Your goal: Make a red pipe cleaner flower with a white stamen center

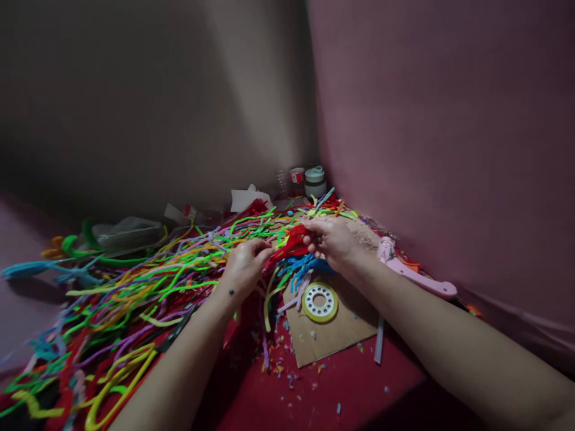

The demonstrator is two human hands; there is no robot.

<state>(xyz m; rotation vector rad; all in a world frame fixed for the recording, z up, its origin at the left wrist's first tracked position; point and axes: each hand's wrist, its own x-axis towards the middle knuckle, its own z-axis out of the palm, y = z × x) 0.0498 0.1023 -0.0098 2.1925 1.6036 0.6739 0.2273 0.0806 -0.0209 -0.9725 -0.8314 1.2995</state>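
Pinching red strands (294, 240), left hand (244, 261) and right hand (335, 242) face an unreadably small red-and-white label (297, 175).

two hands (245, 266) (335, 242), one tape roll (309, 299)

I can read no words, numbers or brands from here. Far back at twelve o'clock, a clear container (296, 189) carries a red-and-white label (297, 175), too small for me to decipher; at eleven, a red-and-white item (190, 212) is equally illegible.
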